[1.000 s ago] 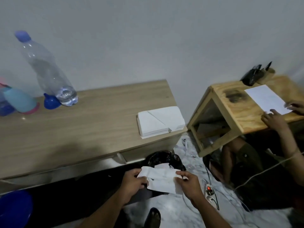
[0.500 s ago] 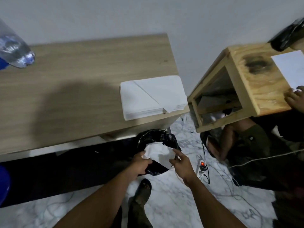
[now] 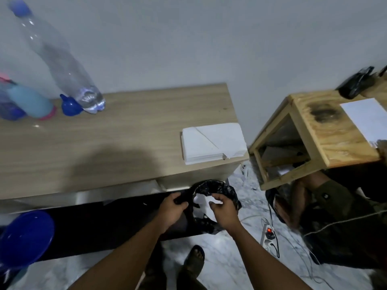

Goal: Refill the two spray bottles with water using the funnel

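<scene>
At the table's far left a large clear water bottle (image 3: 60, 65) with a blue cap stands beside a small blue funnel (image 3: 70, 106). A light blue spray bottle (image 3: 29, 102) with a pink base and a darker blue bottle (image 3: 8, 105) stand at the frame edge. Both hands are well away from them, below the table's front edge over a black-bagged bin (image 3: 230, 191). My left hand (image 3: 173, 208) grips the bag's rim. My right hand (image 3: 224, 208) holds a crumpled white tissue (image 3: 202, 200) in the bin's mouth.
A stack of white tissues (image 3: 213, 143) lies on the wooden table's (image 3: 125, 132) right end. A small wooden stand (image 3: 326, 130) with paper is at right, a seated person beneath it. A power strip (image 3: 269, 233) and cables lie on the floor. A blue bowl (image 3: 25, 237) is at lower left.
The tissue, first held flat between both hands, has gone down crumpled into the bin. My left hand has shifted onto the bag's rim. The view dipped, then rose again.
</scene>
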The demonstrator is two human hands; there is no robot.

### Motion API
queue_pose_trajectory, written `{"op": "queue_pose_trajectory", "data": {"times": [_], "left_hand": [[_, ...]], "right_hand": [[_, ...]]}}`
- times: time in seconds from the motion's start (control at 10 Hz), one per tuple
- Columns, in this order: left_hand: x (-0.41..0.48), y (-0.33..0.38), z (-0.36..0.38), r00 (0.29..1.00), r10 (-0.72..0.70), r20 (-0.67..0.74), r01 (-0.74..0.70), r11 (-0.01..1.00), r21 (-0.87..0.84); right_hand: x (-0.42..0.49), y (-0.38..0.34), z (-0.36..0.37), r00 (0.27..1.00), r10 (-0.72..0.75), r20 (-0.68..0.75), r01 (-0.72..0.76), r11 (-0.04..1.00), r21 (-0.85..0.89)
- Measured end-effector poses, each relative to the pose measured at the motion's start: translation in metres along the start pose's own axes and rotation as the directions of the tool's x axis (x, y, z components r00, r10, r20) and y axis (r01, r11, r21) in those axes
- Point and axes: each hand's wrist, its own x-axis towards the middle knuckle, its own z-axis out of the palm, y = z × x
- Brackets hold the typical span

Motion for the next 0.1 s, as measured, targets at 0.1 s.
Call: {"op": "queue_pose_trajectory", "data": {"times": [0.1], "left_hand": [[-0.0245, -0.013, -0.036, 0.995, 0.099, -0.003, -0.099, 0.995, 0.017]], "right_hand": [[-0.0346, -0.0154, 0.0146, 0.998, -0.059, 0.034, 0.058, 0.998, 0.039]]}}
